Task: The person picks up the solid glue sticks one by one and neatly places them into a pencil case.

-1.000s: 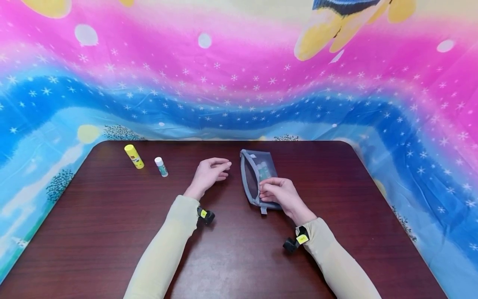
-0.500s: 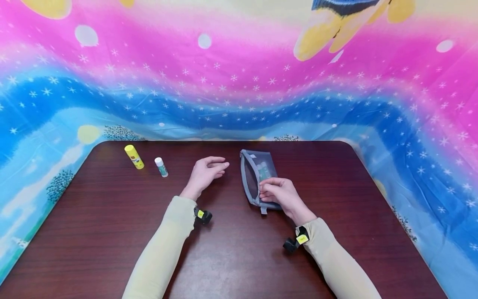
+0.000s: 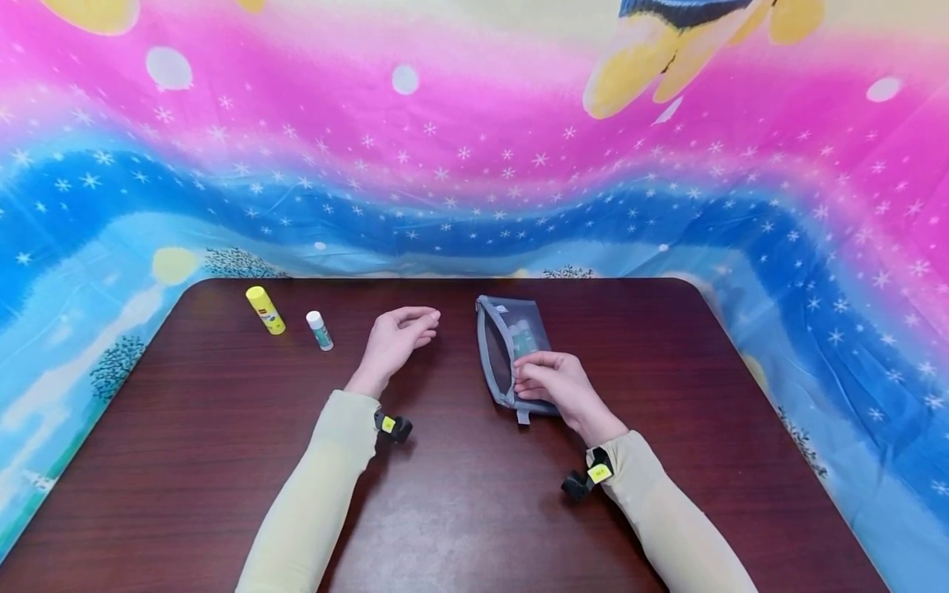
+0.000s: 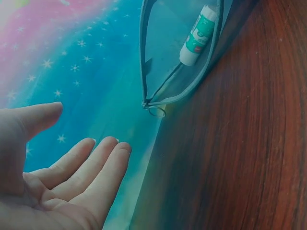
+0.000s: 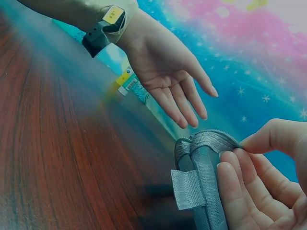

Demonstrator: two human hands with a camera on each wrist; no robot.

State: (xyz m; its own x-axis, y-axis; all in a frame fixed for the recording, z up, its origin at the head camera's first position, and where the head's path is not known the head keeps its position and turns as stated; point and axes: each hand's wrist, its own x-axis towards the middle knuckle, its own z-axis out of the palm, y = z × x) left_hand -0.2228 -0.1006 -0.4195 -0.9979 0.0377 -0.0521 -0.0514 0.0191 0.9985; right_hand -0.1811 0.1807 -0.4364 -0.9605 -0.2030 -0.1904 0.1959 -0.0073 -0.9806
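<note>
Drawing back from the pouch over the past second, the left hand (image 3: 393,339) now hovers palm-up, fingers relaxed and empty, with a white-capped glue stick (image 3: 320,329) and a yellow glue stick (image 3: 265,310) lying on the dark wooden table (image 3: 460,511) beyond its far side. To its right, the right hand (image 3: 558,385) pinches the near end of a grey mesh zip pouch (image 3: 507,346), mouth open, a green-and-white glue stick (image 4: 197,35) inside. A loosened pinch could let the mouth sag shut, or the stick roll out
</note>
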